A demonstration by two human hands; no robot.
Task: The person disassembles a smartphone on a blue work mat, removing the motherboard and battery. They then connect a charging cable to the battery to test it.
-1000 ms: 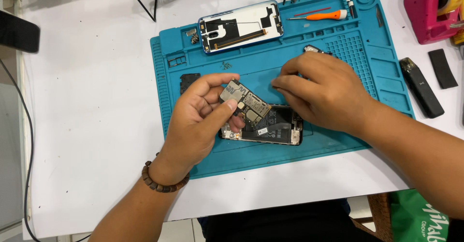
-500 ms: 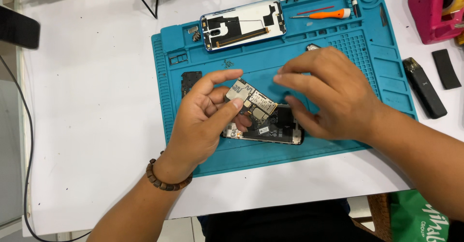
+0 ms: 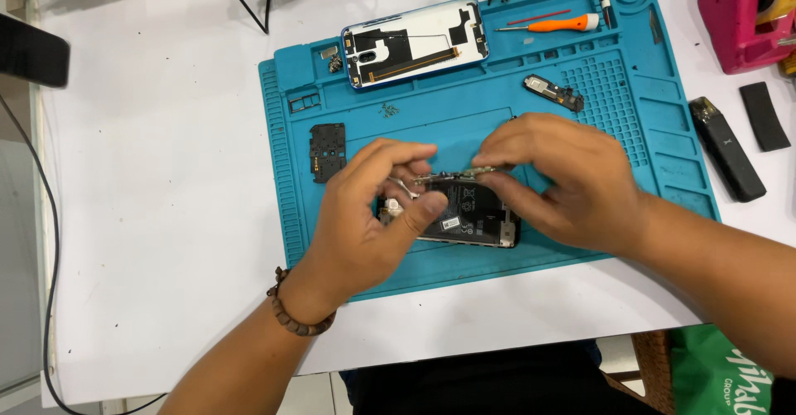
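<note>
Both hands pinch a narrow circuit board (image 3: 454,174) edge-on, the left hand (image 3: 373,216) at its left end and the right hand (image 3: 555,183) at its right, just above the opened phone (image 3: 464,220) on the blue mat (image 3: 580,125). Uneven pull could flex or drop it onto the battery. Farther off, tiny screws (image 3: 387,111) near the back cover (image 3: 414,42) could scatter if brushed.

A white phone back shell (image 3: 413,43) lies at the far edge of the blue repair mat (image 3: 630,125), with an orange-handled screwdriver (image 3: 554,25) to its right. A small black cover plate (image 3: 327,151) rests on the mat's left part. Off the mat, on the white bench (image 3: 157,216), sit a pink box (image 3: 738,19) and a slim black device (image 3: 727,147).
</note>
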